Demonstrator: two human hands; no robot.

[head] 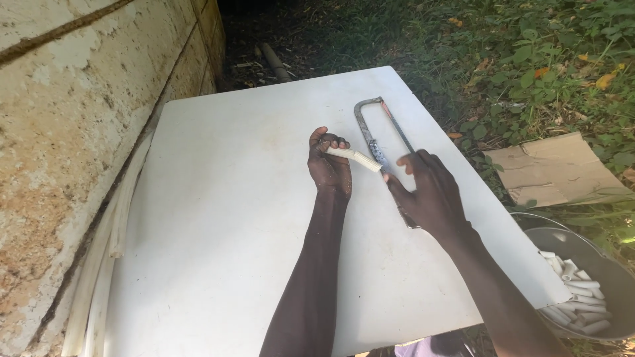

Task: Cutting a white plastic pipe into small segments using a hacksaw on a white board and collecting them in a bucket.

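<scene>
The left hand [329, 165] is closed around a short white pipe [354, 157], whose free end projects to the right. The right hand [428, 192] grips the hacksaw [378, 129] handle, blade just beside that end. Both lie over the white table [231, 218]; a bowl [608, 277] of cut pieces sits near right.

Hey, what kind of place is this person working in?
Probably an outdoor makeshift work spot beside a building. A white board serves as a table over grass and weeds, next to a weathered wall. The right hand holds a hacksaw; the left hand holds a pipe piece.
</scene>
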